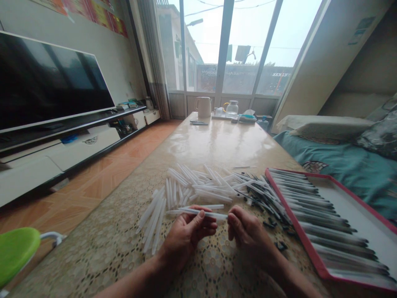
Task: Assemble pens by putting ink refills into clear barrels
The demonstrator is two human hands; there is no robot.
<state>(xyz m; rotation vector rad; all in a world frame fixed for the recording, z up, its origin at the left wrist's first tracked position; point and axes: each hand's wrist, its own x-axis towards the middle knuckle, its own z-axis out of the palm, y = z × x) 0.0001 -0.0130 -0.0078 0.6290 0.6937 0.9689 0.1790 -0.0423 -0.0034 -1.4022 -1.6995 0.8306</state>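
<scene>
My left hand (189,231) is closed round a clear white pen barrel (198,213), which lies level between both hands. My right hand (248,231) pinches that barrel's right end with curled fingers. Just beyond the hands lies a pile of loose white pen barrels (192,188) on the patterned table (108,248). A heap of thin dark refills and small black caps (263,198) lies to the right of that pile. At the right stands a red-rimmed tray (313,256) holding rows of put-together pens (313,215).
A white kettle (204,106), a glass jar (232,108) and a tissue box (248,117) stand at the table's far end. A television (46,82) sits on a low cabinet at left, a green stool (17,250) near left, a teal-covered sofa (341,165) at right.
</scene>
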